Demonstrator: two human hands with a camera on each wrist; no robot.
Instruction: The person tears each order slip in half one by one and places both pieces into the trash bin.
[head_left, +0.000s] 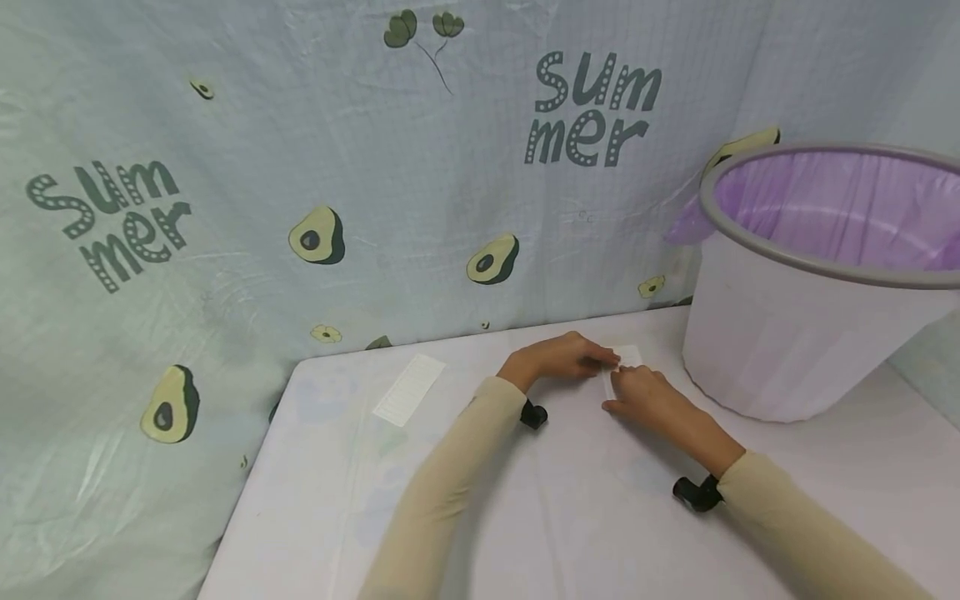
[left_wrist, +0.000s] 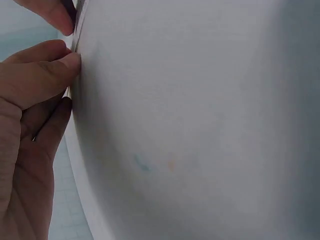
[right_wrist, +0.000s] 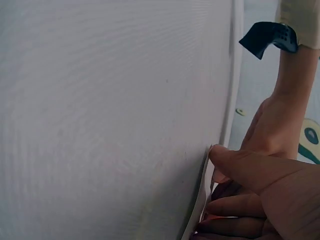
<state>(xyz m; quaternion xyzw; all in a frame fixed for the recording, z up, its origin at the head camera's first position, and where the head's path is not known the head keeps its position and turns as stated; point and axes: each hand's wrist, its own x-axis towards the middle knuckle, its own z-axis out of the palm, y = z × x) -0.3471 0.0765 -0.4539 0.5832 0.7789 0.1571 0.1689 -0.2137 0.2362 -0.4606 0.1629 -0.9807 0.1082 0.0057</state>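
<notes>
A white sheet [head_left: 630, 355] with faint rows of print lies toward the table's far right side, partly covered by both hands. My left hand [head_left: 562, 357] reaches in from the left, and its thumb and fingertips pinch the sheet's edge. From the right, my right hand [head_left: 651, 402] grips the near part of the same sheet between thumb and fingers. Seen from the right wrist, the thin sheet [right_wrist: 204, 195] stands edge-on beside the right thumb. What the fingertips do beneath it is hidden. A second white sheet [head_left: 410, 389] with similar rows lies flat to the left.
A large white bin [head_left: 780, 333] with a purple liner stands on the table [head_left: 480, 517] just right of the hands. Behind the table hangs a curtain [head_left: 405, 167] printed with avocados and lettering. Black wrist mounts [head_left: 697, 493] hang under the sleeves.
</notes>
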